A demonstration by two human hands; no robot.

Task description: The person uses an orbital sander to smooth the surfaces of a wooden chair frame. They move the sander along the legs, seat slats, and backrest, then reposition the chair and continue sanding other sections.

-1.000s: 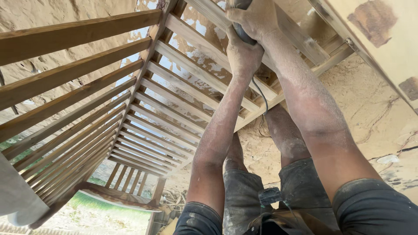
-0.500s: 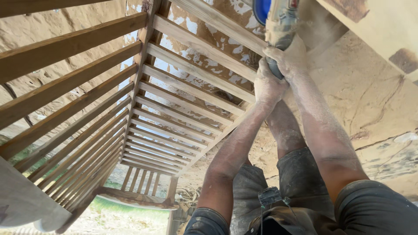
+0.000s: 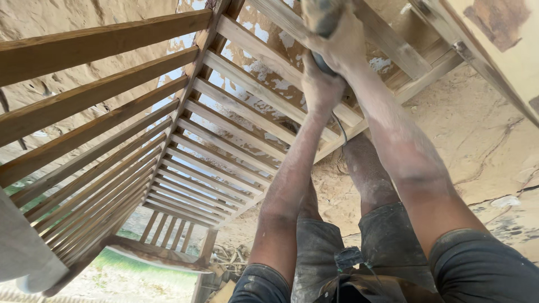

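Dusty left hand (image 3: 321,84) wrapped round a power tool's rear handle (image 3: 324,63), right hand (image 3: 337,33) clamped on its front, over the slatted wooden frame's (image 3: 224,140) far edge, dusty ground (image 3: 483,134) beneath

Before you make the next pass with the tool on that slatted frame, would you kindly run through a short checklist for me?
1. Left hand closed on the rear of the tool: ok.
2. Right hand wrapped over the tool body: ok, though the top edge of the picture cuts it off.
3. Working end against the wooden slat: cannot tell, out of view.
4. Cord clear of the slats: ok, it hangs down between the forearms.
5. Legs clear of the tool: ok, well below it.
6. Gloves or hand protection: not ok, both hands are bare and dusty.
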